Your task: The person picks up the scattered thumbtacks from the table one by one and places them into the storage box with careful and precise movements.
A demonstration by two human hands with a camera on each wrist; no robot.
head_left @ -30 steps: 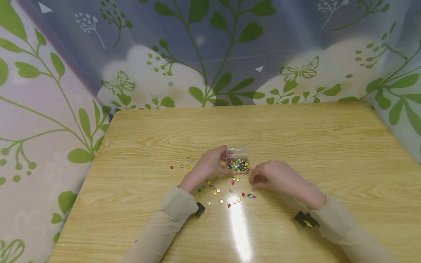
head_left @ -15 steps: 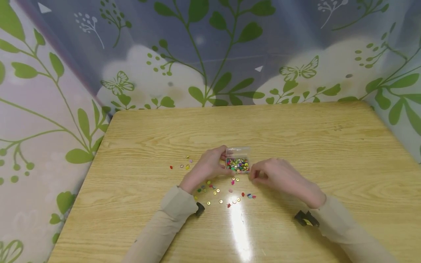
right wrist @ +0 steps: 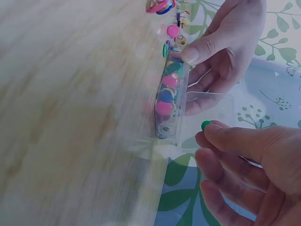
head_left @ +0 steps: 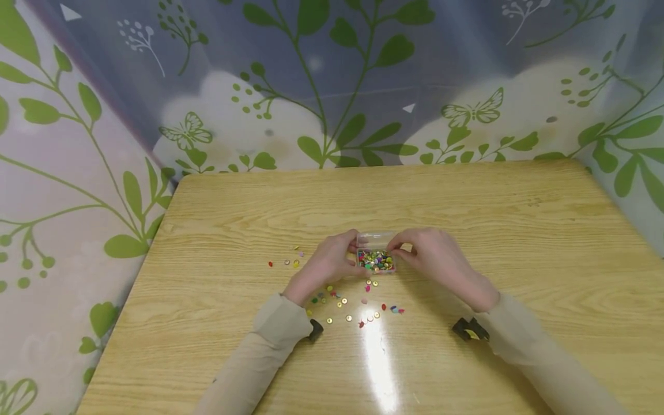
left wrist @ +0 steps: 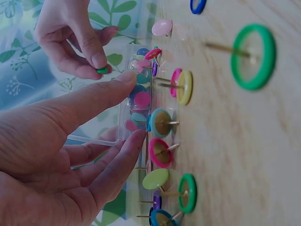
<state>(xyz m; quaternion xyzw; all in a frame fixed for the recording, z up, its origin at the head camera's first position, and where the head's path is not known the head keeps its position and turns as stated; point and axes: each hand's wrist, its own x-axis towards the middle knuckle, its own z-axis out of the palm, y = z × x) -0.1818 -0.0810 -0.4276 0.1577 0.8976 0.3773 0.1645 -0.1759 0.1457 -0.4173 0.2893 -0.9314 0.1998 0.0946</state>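
Observation:
A small clear plastic box (head_left: 376, 263) full of colourful thumbtacks sits on the table with its transparent lid (right wrist: 209, 113) raised at the back. My left hand (head_left: 332, 259) grips the box's left end, thumb at the front and fingers behind. At the box's right end, my right hand (head_left: 430, 253) pinches a green thumbtack (left wrist: 102, 70) between thumb and index finger, a little above the rim. That tack's green head (right wrist: 205, 125) also shows in the right wrist view. Loose thumbtacks (head_left: 344, 301) lie in front of the box, some point up.
The wooden table (head_left: 249, 213) carries more scattered thumbtacks (head_left: 296, 263) to the left of my left hand. A red thumbtack (head_left: 384, 306) and blue ones lie nearer my right wrist. A patterned curtain (head_left: 363, 86) hangs behind the table's far edge.
My right hand has risen from the table beside the box to the box's right rim, moving up and slightly left. My left hand and the box have stayed put.

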